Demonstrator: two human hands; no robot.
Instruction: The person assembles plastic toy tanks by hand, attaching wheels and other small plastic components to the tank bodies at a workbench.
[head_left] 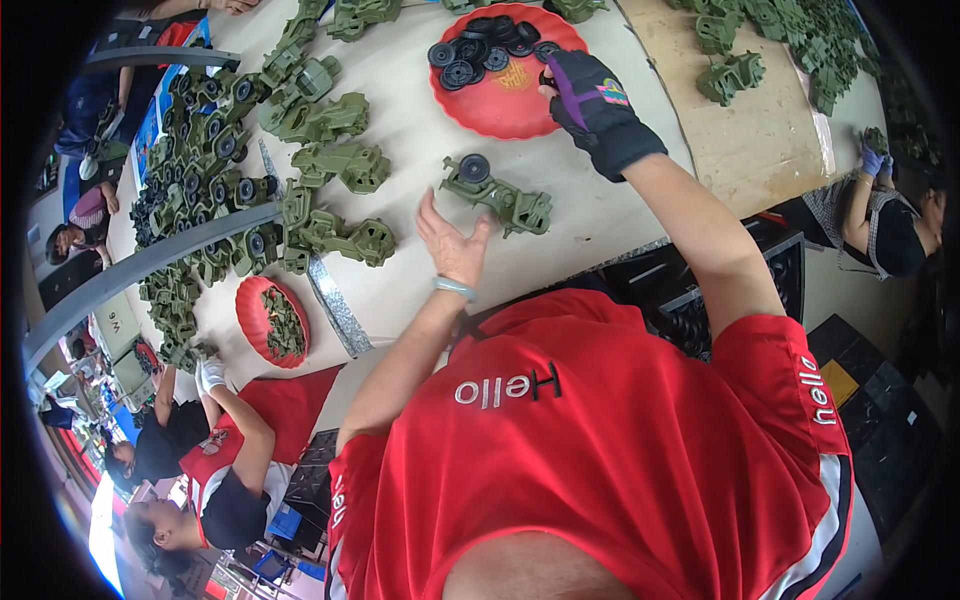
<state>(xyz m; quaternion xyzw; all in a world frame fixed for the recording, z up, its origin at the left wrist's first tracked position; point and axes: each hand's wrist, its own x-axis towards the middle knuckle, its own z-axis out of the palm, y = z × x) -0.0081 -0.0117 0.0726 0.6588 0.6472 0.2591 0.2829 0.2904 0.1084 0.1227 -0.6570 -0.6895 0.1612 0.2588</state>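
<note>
An olive-green toy vehicle body (515, 208) lies on the pale table in front of me, with one black wheel (473, 168) at its upper left. My left hand (455, 245), bare with a bracelet at the wrist, is beside the body, fingers spread and thumb close to its lower edge. Whether the thumb touches it I cannot tell. My right hand (600, 110) wears a black and purple fingerless glove and is at the right rim of a red scalloped plate (490, 112). Its fingertips pinch a small black wheel, mostly hidden. Several loose black wheels (480, 48) lie on the plate.
Rows of green vehicle bodies (340, 168) line the table's left; many with wheels (225, 145) crowd beyond. A red bowl (250, 310) holds small green parts. More bodies (730, 75) lie on brown board at right. A grey curved bar (150, 270) crosses the left. Co-workers sit on both sides.
</note>
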